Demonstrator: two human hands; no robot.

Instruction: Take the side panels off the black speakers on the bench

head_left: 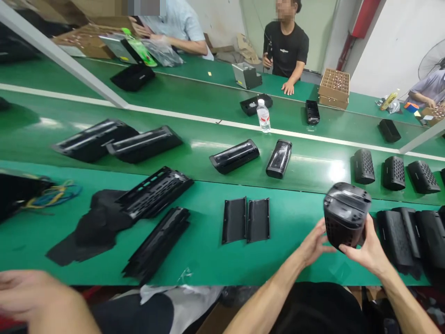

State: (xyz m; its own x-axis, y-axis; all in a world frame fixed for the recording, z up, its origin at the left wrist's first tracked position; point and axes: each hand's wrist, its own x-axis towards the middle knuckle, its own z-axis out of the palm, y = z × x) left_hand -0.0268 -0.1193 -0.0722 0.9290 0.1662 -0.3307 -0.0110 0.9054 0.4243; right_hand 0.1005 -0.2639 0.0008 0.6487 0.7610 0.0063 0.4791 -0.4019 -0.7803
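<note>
Both my hands grip a black boxy speaker body [346, 215] with a perforated grille on its lower part, held up above the green workbench [278, 264]. My left hand [314, 243] cups its left side and my right hand [365, 246] holds its lower right side. Just right of my right hand lie black rubbery speaker covers [396, 239]. To the left stand a pair of black curved shell panels [245, 220]. Farther left are black slotted grille panels [155, 192] and a heap of black fabric [93, 229].
A co-worker's blurred hand [24, 294] intrudes at the lower left. Beyond it lie coloured wires [54, 195]. A second green bench [194, 157] carries black speaker parts and a water bottle [263, 116]. Co-workers sit and stand farther back; a wooden parts box [333, 88] stands there.
</note>
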